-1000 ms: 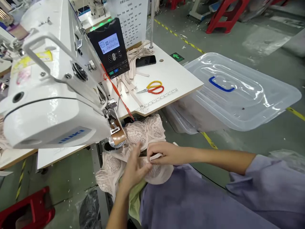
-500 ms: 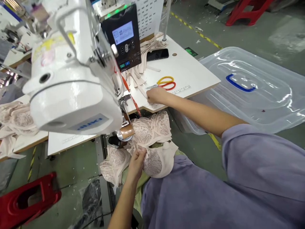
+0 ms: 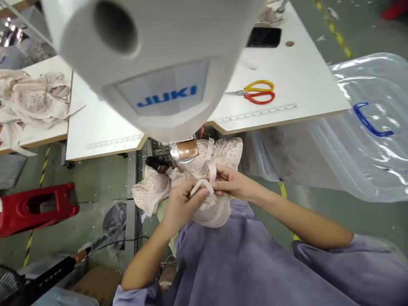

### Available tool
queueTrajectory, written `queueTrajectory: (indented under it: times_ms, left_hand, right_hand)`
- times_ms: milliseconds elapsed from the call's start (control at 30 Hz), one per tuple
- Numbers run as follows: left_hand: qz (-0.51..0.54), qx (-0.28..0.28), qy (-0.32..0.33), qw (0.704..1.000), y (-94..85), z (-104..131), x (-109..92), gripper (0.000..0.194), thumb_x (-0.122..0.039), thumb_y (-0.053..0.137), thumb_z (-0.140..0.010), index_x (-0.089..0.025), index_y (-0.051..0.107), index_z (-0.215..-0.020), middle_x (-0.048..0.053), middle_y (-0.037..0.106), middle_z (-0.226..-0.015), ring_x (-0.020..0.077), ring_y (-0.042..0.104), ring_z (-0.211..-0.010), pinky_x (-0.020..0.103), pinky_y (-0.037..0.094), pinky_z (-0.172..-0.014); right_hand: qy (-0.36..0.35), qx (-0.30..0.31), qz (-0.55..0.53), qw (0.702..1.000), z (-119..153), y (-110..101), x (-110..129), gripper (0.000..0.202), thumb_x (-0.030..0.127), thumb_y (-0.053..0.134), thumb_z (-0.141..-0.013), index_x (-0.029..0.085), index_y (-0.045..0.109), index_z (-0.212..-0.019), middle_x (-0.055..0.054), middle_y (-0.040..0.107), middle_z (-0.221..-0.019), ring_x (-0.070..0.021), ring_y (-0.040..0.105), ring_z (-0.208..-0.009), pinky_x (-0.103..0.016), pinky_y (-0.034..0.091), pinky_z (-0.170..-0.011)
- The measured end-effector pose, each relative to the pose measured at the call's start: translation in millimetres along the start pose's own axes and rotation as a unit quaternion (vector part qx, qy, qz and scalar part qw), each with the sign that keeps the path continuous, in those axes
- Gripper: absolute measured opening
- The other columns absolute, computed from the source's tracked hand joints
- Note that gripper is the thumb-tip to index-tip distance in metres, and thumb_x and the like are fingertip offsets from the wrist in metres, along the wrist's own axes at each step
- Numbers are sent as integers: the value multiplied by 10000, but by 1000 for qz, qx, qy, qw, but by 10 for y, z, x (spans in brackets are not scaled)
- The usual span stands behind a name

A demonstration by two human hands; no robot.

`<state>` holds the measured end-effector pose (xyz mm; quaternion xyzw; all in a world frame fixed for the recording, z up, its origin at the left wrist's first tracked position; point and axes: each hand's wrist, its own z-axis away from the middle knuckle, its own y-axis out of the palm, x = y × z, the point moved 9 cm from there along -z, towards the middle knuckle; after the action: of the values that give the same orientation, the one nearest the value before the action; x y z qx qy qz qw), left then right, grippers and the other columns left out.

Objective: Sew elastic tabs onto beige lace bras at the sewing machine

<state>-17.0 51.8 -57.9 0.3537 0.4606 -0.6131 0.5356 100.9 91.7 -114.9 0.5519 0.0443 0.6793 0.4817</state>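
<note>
Pale pink lace bras [image 3: 219, 212] lie across my lap, below the head of the white sewing machine [image 3: 153, 63]. My right hand [image 3: 236, 183] pinches a narrow beige elastic strap [image 3: 211, 169], which loops up over the lace. Close beside it, my left hand [image 3: 184, 203] is closed on a folded part of the same pale band, thumb on top. The fingertips of both hands nearly meet, and the exact joint between strap and bra is hidden by them. Just above sits the machine's copper-coloured arm end [image 3: 187, 150].
Scissors [image 3: 259, 91] with yellow and red handles and a phone [image 3: 264, 37] lie on the white table [image 3: 306, 80]. A clear plastic box [image 3: 360, 170] stands at right. More bras [image 3: 35, 100] are piled at left. A red stool [image 3: 38, 208] is on the floor.
My right hand has come back from the tabletop to my lap with a strap, meeting my left hand. The view has moved closer to the machine head.
</note>
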Motion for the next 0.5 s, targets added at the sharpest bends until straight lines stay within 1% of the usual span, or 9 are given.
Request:
queueTrajectory:
  times_ms: [67,133,167,233,300,333,433,467,500]
  left_hand:
    - [-19,-25,-28,999,-16,74,28,265,-389,691,-857,-186,661,-1026,-16,631,-725,130,543,-638,229,398,-590]
    - [-32,-20,-52,998,-1,106,96,313,-419,688,-860,-192,647,-1070,-28,613,-702,125,523,-604,224,375,-555]
    - [-32,-4,-56,998,22,109,130,292,-439,667,-875,-188,656,-1025,-26,605,-693,124,516,-601,224,367,-548]
    - [-16,30,-49,998,72,102,182,291,-459,604,-913,-177,653,-862,-18,589,-683,123,508,-615,226,359,-553]
    - [-4,48,-35,998,103,94,213,352,-461,560,-934,-173,602,-734,-23,535,-649,116,471,-611,229,337,-552]
    - [3,55,-25,998,124,92,215,364,-458,549,-939,-174,583,-715,-25,513,-646,113,454,-612,231,328,-553]
    - [24,89,3,996,218,98,165,371,-453,532,-946,-171,559,-706,-24,474,-662,111,426,-627,233,324,-564]
    - [25,99,9,995,241,100,138,378,-453,530,-946,-171,550,-694,-23,463,-657,111,418,-624,233,322,-563]
    - [22,101,11,995,243,97,114,381,-451,535,-943,-171,545,-684,-23,457,-652,111,414,-622,232,319,-561]
  right_hand:
    - [-16,-56,-1,998,19,-3,-109,296,333,839,-762,201,657,-956,14,669,-832,-95,620,-708,-212,498,-649]
    - [-25,-101,-5,995,27,-24,-155,318,326,872,-712,211,678,-936,7,685,-874,-129,642,-796,-240,514,-714]
    - [-24,-118,-9,993,27,-32,-170,331,325,891,-678,214,685,-913,9,684,-865,-136,639,-799,-245,512,-718]
    - [-9,-141,-20,990,23,-40,-204,346,321,920,-616,217,690,-852,18,669,-811,-130,611,-738,-246,499,-684]
    - [29,-146,-35,988,17,-32,-276,349,320,931,-583,220,693,-818,26,638,-746,-109,558,-646,-238,473,-619]
    - [52,-139,-44,988,14,-20,-322,345,337,928,-583,220,698,-811,31,607,-701,-94,513,-592,-228,443,-567]
    - [102,-106,-71,987,-7,2,-413,361,458,894,-620,200,714,-798,66,433,-549,-55,307,-468,-198,271,-428]
    - [107,-99,-71,987,-21,-15,-405,371,482,880,-637,192,719,-802,77,383,-525,-49,254,-454,-195,217,-411]
    - [98,-102,-66,988,-38,-62,-358,376,486,878,-644,185,722,-806,83,363,-515,-45,229,-448,-194,185,-404]
